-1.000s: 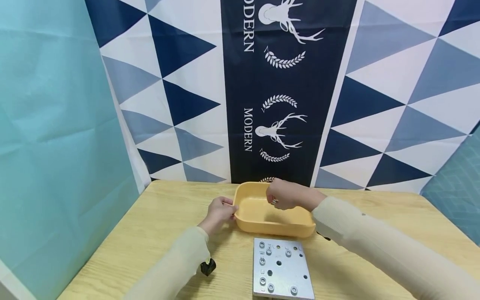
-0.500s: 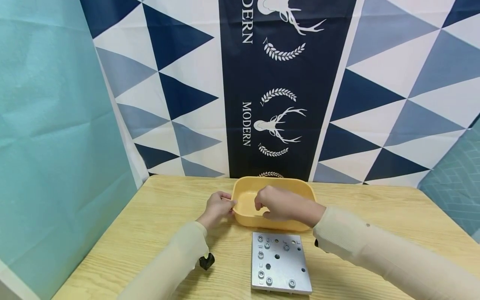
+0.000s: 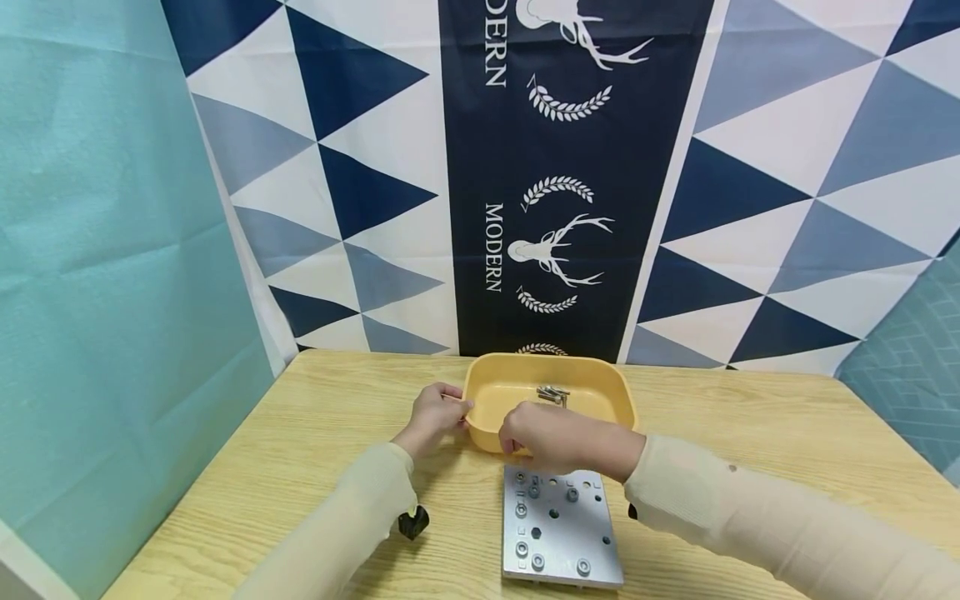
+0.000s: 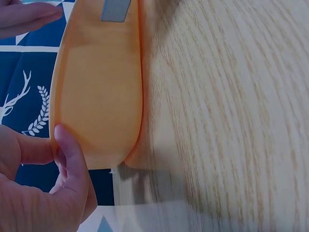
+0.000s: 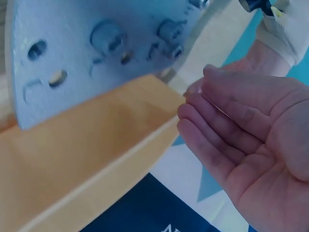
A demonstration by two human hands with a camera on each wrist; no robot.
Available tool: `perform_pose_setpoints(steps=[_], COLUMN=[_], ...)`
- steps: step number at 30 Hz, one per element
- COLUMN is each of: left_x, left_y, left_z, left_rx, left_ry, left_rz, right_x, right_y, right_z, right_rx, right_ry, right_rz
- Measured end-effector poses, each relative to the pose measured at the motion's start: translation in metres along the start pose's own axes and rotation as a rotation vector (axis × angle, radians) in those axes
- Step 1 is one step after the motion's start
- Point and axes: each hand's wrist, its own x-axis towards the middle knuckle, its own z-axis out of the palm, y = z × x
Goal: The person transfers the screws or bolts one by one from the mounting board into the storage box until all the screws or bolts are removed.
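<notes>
My left hand (image 3: 433, 417) grips the left end of a yellow-orange plastic tray (image 3: 592, 375), thumb inside the wall and fingers outside, as the left wrist view shows. A small pile of metal screws (image 3: 553, 393) lies on the tray's floor. Over the tray's front edge hovers my right hand (image 3: 551, 435), its fingers loosely bent. The right wrist view shows nothing held between those fingers (image 5: 207, 113). Just below that hand, in front of the tray, is a silver metal plate (image 3: 562, 533) with holes and several socket-head screws seated in it; the hand covers part of its far edge.
Everything stands on a light wooden table (image 3: 315, 467). A patterned cloth (image 3: 375, 208) hangs behind its back edge, and a teal sheet (image 3: 135, 275) hangs at the left. A small black object (image 3: 413, 523) sits under the left cuff.
My right hand has moved from over the tray toward its front edge, uncovering the screws inside. Metal pieces seen at its fingers earlier are gone from it. The left hand keeps its hold.
</notes>
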Motion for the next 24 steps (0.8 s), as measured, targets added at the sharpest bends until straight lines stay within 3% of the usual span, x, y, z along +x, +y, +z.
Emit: perform_pose_setpoints(steps=[7, 24], left_x=[0.001, 0.003], left_y=[-0.001, 0.002], left_z=[-0.001, -0.001], left_rx=[-0.005, -0.011], left_ry=[0.009, 0.005], left_rz=[0.003, -0.019], right_x=[0.001, 0.01], right_y=[-0.001, 0.011], right_z=[0.013, 0.024], right_rx=[0.044, 0.129], right_ry=[-0.07, -0.085], right_rz=[0.004, -0.044])
